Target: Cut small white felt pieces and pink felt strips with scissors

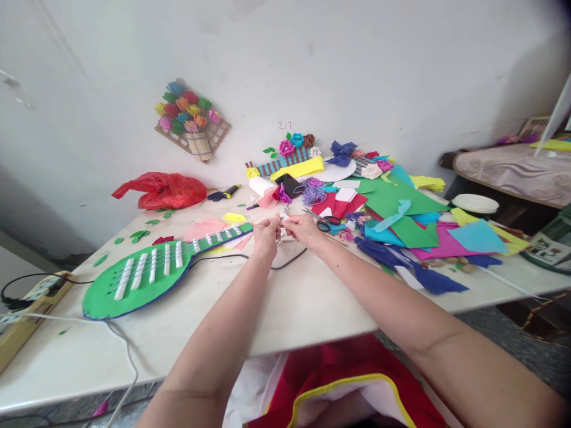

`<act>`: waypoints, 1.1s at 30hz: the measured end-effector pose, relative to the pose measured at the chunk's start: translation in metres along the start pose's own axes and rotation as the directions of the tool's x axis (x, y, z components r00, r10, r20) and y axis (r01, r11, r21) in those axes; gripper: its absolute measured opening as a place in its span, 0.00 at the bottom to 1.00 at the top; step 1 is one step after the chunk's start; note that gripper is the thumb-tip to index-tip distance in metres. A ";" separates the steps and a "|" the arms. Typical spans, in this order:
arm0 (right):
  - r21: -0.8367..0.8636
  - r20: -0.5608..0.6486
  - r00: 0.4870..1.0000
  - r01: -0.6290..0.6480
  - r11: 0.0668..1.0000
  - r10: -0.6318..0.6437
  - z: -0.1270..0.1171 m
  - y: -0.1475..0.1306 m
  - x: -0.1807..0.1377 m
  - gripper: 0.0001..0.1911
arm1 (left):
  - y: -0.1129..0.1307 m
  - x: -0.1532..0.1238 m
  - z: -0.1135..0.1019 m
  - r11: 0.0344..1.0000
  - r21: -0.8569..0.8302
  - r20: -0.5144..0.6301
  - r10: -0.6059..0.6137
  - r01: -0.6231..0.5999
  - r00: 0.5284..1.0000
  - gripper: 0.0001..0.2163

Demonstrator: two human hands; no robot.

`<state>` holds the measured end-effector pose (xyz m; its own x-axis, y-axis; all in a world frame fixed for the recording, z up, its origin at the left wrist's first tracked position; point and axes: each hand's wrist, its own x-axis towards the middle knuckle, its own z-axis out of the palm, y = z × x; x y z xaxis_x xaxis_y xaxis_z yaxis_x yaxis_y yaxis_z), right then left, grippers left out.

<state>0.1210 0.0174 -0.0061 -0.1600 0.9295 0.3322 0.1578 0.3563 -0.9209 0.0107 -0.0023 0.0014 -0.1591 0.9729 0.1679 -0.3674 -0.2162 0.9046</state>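
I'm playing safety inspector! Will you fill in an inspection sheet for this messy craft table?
Surface: pale table, with bare space near its front edge.
Job's things: small white piece, too small to identify; green guitar-shaped craft with white strips, lying to the left.
Clutter: coloured paper piled on the right; scissors beside the right hand; red plastic bag at the back left.
Grip: left hand and right hand meet, fingertips pinching the white piece.
Cables: black cable curves near the wrists; white cable hangs over the front edge.
Surroundings: white wall with a flower decoration.
Other people: nothing seen.
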 end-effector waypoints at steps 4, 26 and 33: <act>-0.037 -0.006 1.000 0.018 0.999 -0.018 -0.001 -0.002 -0.001 0.17 | 0.000 -0.001 0.001 1.000 -0.008 -0.010 0.001 -0.001 1.000 0.15; 0.213 0.013 0.996 -0.093 0.973 0.092 0.002 -0.003 -0.001 0.18 | -0.002 0.000 -0.002 0.999 0.014 0.022 -0.031 0.031 0.999 0.18; 0.392 0.153 0.981 -0.173 0.904 0.121 -0.001 -0.008 -0.005 0.20 | 0.000 0.002 -0.004 0.999 0.030 0.042 -0.011 0.010 0.999 0.18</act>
<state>0.1214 0.0097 0.0001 -0.2869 0.9403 0.1833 -0.2119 0.1243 -0.9694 0.0063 -0.0010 0.0000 -0.1161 0.9779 0.1741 -0.3412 -0.2039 0.9176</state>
